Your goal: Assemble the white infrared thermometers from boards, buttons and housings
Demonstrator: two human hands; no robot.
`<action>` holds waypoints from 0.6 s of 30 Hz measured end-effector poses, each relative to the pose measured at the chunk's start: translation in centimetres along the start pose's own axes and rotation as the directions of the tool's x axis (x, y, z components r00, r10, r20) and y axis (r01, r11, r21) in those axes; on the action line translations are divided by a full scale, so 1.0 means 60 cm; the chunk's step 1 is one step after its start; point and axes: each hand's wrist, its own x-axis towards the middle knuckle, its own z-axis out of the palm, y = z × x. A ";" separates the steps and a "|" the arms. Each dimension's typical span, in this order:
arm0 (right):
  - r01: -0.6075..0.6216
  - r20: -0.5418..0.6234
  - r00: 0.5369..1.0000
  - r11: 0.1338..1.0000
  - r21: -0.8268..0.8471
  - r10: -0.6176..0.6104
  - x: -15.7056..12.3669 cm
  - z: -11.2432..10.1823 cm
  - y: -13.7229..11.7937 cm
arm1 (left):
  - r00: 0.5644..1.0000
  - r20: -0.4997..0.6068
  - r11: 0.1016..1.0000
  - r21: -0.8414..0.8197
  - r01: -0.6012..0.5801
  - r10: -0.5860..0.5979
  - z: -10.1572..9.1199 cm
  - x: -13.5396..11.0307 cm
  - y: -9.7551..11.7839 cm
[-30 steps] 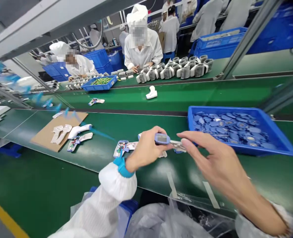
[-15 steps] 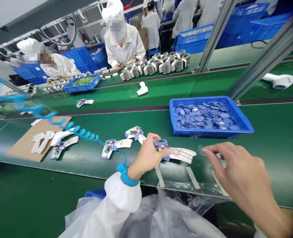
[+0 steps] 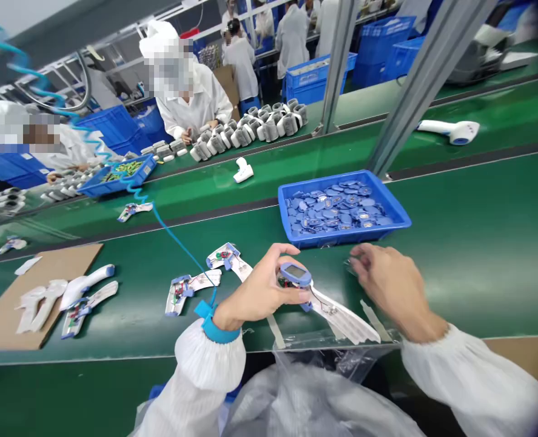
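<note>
The left hand (image 3: 257, 285) pinches a small blue-framed display (image 3: 295, 274) — thin wires run down to a white thermometer shell (image 3: 344, 317) on the green belt (image 3: 469, 273). The right hand (image 3: 389, 282) hangs just beside, below a blue tray (image 3: 336, 238) of round blue parts (image 3: 336, 209) — fingers curled.

Site: electronics assy line, factory floor. Evidence: long green conveyor belts (image 3: 478, 243) w/ alum. uprights (image 3: 339, 60); part-built IR thermometers (image 3: 191, 291) laid out on belt; blue plastic crates (image 3: 312, 79); staff in white cleanroom gowns & caps (image 3: 191, 103) along belts; coiled blue ESD wrist-strap cord (image 3: 134, 191).
</note>
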 end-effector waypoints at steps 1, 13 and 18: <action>-0.020 -0.042 0.999 0.997 -0.070 0.017 0.004 0.003 0.012 | 1.000 0.007 1.000 -0.017 -0.010 0.010 0.002 0.003 0.000; -0.260 0.487 0.831 0.587 0.767 -0.269 -0.072 -0.062 -0.052 | 0.980 -0.093 0.971 0.183 -0.156 0.175 0.061 0.043 0.009; -0.160 0.332 0.933 0.669 0.725 -0.136 -0.084 -0.057 -0.064 | 0.892 -0.266 0.859 0.465 -0.213 0.366 0.080 0.043 -0.003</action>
